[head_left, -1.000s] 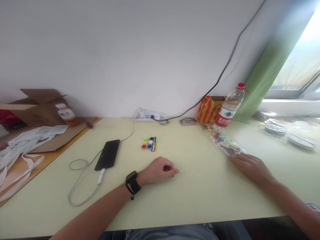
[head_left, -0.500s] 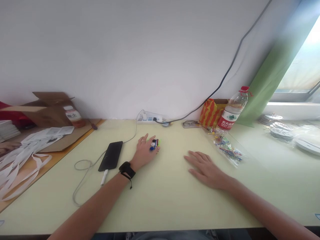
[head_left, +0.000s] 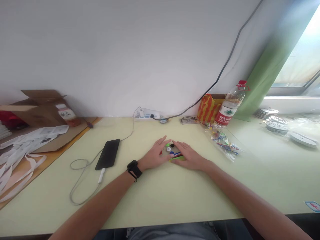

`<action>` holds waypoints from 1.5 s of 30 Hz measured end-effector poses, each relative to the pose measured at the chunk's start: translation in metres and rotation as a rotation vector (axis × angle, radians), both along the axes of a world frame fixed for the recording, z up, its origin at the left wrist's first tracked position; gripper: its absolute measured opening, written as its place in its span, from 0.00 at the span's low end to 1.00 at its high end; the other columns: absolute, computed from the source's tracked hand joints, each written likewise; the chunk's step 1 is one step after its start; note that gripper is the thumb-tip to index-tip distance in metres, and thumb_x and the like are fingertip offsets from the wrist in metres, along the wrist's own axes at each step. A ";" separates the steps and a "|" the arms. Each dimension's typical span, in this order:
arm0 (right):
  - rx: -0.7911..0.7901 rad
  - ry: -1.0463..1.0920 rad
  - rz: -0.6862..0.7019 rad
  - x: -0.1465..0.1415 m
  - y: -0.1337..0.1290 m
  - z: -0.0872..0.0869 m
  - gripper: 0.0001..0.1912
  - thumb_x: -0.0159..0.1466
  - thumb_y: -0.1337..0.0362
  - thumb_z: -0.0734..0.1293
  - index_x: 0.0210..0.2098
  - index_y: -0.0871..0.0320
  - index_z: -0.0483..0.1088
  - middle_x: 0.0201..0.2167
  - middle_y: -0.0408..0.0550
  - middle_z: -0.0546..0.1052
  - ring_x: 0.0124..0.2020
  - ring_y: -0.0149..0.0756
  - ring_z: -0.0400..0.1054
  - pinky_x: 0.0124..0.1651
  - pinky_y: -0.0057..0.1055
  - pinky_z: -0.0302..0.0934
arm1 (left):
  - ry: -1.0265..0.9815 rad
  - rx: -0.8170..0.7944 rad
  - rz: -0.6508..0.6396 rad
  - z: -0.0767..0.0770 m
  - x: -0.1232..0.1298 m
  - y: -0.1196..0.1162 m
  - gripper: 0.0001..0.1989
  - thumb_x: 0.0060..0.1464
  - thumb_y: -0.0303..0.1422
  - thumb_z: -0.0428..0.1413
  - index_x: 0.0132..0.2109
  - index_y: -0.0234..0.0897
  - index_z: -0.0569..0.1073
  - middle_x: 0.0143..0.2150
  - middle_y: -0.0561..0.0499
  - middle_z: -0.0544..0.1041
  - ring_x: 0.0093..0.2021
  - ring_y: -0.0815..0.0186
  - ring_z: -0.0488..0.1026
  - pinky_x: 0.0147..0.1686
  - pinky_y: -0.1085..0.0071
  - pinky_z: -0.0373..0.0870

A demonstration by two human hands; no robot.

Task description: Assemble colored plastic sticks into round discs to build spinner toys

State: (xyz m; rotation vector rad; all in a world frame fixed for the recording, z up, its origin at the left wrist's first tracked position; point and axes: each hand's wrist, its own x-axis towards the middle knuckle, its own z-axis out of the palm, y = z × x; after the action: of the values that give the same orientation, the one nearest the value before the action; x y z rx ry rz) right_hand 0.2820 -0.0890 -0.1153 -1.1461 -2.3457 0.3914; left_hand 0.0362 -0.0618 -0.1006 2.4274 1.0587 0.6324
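Both hands meet around mid-frame, a bit below ctr. L hand (head_left: 153, 157) comes in from lower left, R hand (head_left: 192, 158) from lower right; fingers of each are extended & loosely curved, forming a ring on the pale table (head_left: 155, 203). Fingertips v. near each other; can't tell if they touch.

Btwn them, just below frame ctr: small round discs (head_left: 168, 149) (white, black, green, blue, red) plus thin coloured sticks (head_left: 178, 154), the sticks right beside R hand's palm side. Some pcs partly hidden by fingers. L wrist has a black watch (head_left: 134, 168), L hand a ring (head_left: 159, 143).

Left of ctr: dark phone (head_left: 108, 154) w/ white cable (head_left: 86, 164). Far left: cardboard box (head_left: 47, 106), drink bottle (head_left: 67, 115), white straps (head_left: 30, 160). Ctr, by wall: pwr strip (head_left: 147, 115); glasses (head_left: 188, 120) to its right. Right of ctr: lg water bottle (head_left: 226, 113) next to red/yellow bag (head_left: 207, 110), clear plastic bag (head_left: 226, 143) w/ small coloured pcs in front. Far right: stacked metallic discs (head_left: 276, 126).
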 end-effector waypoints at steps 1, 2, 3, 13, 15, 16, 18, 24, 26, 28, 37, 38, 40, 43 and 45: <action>-0.007 0.028 0.018 0.002 -0.002 0.003 0.40 0.70 0.47 0.66 0.74 0.54 0.52 0.69 0.59 0.65 0.69 0.52 0.59 0.70 0.53 0.55 | -0.038 0.002 0.023 0.000 -0.003 0.002 0.34 0.65 0.50 0.55 0.73 0.47 0.60 0.77 0.45 0.54 0.75 0.50 0.52 0.69 0.54 0.60; -0.012 0.047 0.034 0.004 -0.003 0.006 0.34 0.71 0.51 0.66 0.73 0.53 0.56 0.67 0.58 0.69 0.67 0.51 0.62 0.68 0.52 0.58 | -0.070 0.020 0.058 0.000 -0.005 0.006 0.30 0.66 0.48 0.55 0.71 0.47 0.63 0.75 0.45 0.58 0.74 0.51 0.56 0.68 0.55 0.61; -0.014 0.058 0.047 0.006 -0.004 0.009 0.29 0.72 0.55 0.65 0.70 0.52 0.60 0.64 0.57 0.72 0.64 0.50 0.65 0.66 0.51 0.61 | -0.091 0.047 0.096 -0.001 -0.006 0.009 0.27 0.66 0.47 0.55 0.68 0.46 0.67 0.71 0.44 0.64 0.71 0.52 0.60 0.67 0.55 0.62; -0.016 0.094 0.054 0.007 0.004 0.007 0.19 0.71 0.68 0.62 0.60 0.53 0.71 0.53 0.54 0.79 0.54 0.47 0.72 0.59 0.46 0.66 | -0.244 -0.128 0.141 -0.002 -0.006 0.016 0.17 0.67 0.44 0.52 0.50 0.38 0.77 0.36 0.50 0.80 0.28 0.68 0.72 0.30 0.70 0.68; -0.016 0.098 0.061 0.009 0.004 0.007 0.21 0.71 0.70 0.61 0.61 0.53 0.70 0.55 0.54 0.78 0.55 0.47 0.72 0.60 0.47 0.65 | -0.300 -0.209 0.092 -0.002 -0.006 0.016 0.15 0.67 0.40 0.52 0.52 0.37 0.76 0.37 0.50 0.81 0.31 0.67 0.75 0.32 0.70 0.70; -0.016 0.099 0.060 0.009 0.004 0.007 0.22 0.70 0.71 0.60 0.62 0.53 0.70 0.56 0.53 0.78 0.56 0.46 0.71 0.61 0.47 0.65 | -0.317 -0.241 0.072 -0.003 -0.006 0.016 0.14 0.66 0.37 0.51 0.53 0.36 0.75 0.37 0.49 0.81 0.33 0.66 0.77 0.34 0.70 0.72; -0.015 0.107 0.053 0.011 0.004 0.008 0.23 0.70 0.72 0.58 0.62 0.52 0.70 0.56 0.53 0.78 0.56 0.46 0.72 0.61 0.47 0.65 | -0.316 -0.255 0.048 -0.003 -0.007 0.017 0.15 0.63 0.32 0.51 0.55 0.36 0.75 0.40 0.47 0.82 0.37 0.64 0.79 0.37 0.68 0.74; 0.006 0.162 0.004 0.018 0.014 0.005 0.13 0.70 0.71 0.60 0.46 0.55 0.75 0.49 0.53 0.78 0.47 0.42 0.74 0.52 0.40 0.68 | -0.089 0.014 -0.021 -0.004 -0.009 0.013 0.29 0.58 0.30 0.58 0.66 0.46 0.71 0.70 0.45 0.67 0.67 0.52 0.66 0.65 0.54 0.66; 0.013 0.132 -0.032 0.021 0.018 0.003 0.10 0.69 0.70 0.61 0.39 0.56 0.75 0.45 0.52 0.78 0.44 0.41 0.73 0.48 0.38 0.67 | -0.067 0.050 -0.034 -0.003 -0.008 0.011 0.24 0.61 0.33 0.58 0.64 0.46 0.73 0.66 0.46 0.71 0.66 0.52 0.66 0.66 0.54 0.64; 0.014 0.081 -0.073 0.023 0.020 0.002 0.10 0.69 0.70 0.61 0.38 0.55 0.74 0.41 0.50 0.78 0.42 0.40 0.72 0.47 0.37 0.65 | -0.073 0.075 -0.001 -0.003 -0.007 0.010 0.17 0.62 0.36 0.58 0.58 0.46 0.76 0.60 0.47 0.76 0.60 0.54 0.70 0.62 0.57 0.67; -0.007 -0.052 -0.159 0.028 0.021 0.005 0.10 0.71 0.67 0.61 0.46 0.55 0.74 0.42 0.51 0.77 0.45 0.42 0.71 0.47 0.37 0.62 | 0.072 0.088 0.188 0.008 -0.005 0.006 0.18 0.58 0.52 0.61 0.37 0.42 0.70 0.35 0.53 0.74 0.35 0.61 0.70 0.36 0.65 0.63; -0.008 -0.052 -0.155 0.028 0.020 0.005 0.10 0.71 0.67 0.61 0.45 0.56 0.74 0.41 0.51 0.77 0.45 0.42 0.70 0.47 0.37 0.62 | 0.089 0.084 0.189 0.008 -0.005 0.006 0.20 0.57 0.53 0.61 0.36 0.41 0.69 0.33 0.53 0.73 0.34 0.62 0.69 0.35 0.65 0.62; -0.005 -0.041 -0.167 0.027 0.019 0.005 0.07 0.71 0.66 0.61 0.42 0.56 0.72 0.40 0.50 0.76 0.44 0.41 0.70 0.47 0.37 0.62 | 0.107 0.085 0.181 0.007 -0.004 0.006 0.22 0.57 0.54 0.60 0.33 0.41 0.66 0.31 0.54 0.73 0.34 0.62 0.68 0.34 0.66 0.60; 0.007 -0.042 -0.202 0.026 0.019 0.005 0.04 0.70 0.66 0.62 0.41 0.55 0.69 0.40 0.49 0.76 0.42 0.40 0.69 0.43 0.36 0.61 | 0.108 0.093 0.176 0.005 -0.003 0.007 0.25 0.60 0.55 0.57 0.30 0.40 0.65 0.30 0.53 0.73 0.34 0.62 0.68 0.34 0.66 0.59; 0.014 -0.053 -0.223 0.026 0.019 0.005 0.03 0.70 0.66 0.62 0.40 0.55 0.68 0.39 0.48 0.76 0.41 0.40 0.69 0.41 0.34 0.59 | 0.099 0.082 0.183 0.004 -0.003 0.007 0.24 0.62 0.55 0.56 0.30 0.39 0.66 0.31 0.53 0.74 0.35 0.62 0.69 0.34 0.66 0.59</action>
State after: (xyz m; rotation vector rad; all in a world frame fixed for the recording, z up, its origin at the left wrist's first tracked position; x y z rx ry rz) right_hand 0.3085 -0.0699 -0.1106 -1.4094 -2.2302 0.2677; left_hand 0.0332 -0.0545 -0.0962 2.4726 1.3306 0.6308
